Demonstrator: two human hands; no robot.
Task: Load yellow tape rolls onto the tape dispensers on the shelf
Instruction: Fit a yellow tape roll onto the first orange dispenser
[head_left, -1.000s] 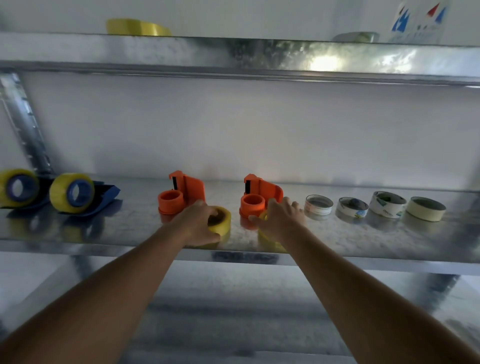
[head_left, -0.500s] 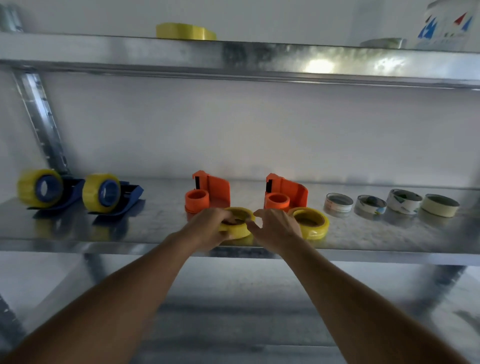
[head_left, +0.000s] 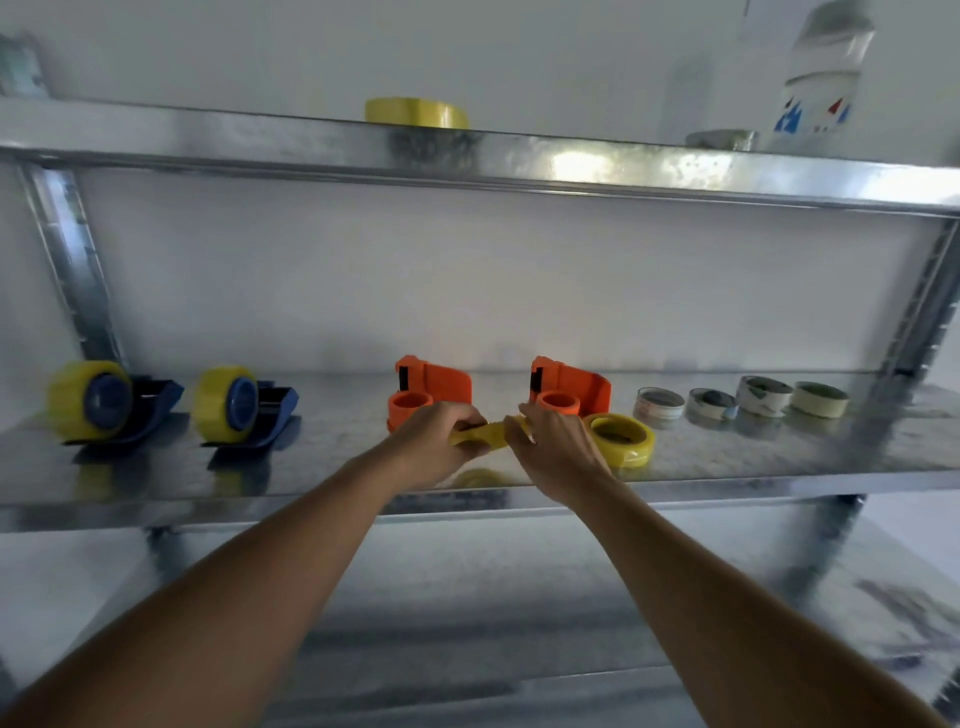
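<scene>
yellow tape roll (head_left: 485, 435) | between hands | left hand (head_left: 434, 447), right hand (head_left: 553, 451) both pinching it

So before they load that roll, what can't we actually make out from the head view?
- Held yellow tape roll: mostly covered by the left hand and right hand; its loose end can't be found.
- Four small tape rolls: labels too small and blurred.
- Upper-shelf yellow roll and white bottle: bottoms hidden by the shelf lip; bottle top cut off by the frame edge.
- Left orange dispenser: front hidden behind the left hand.
</scene>
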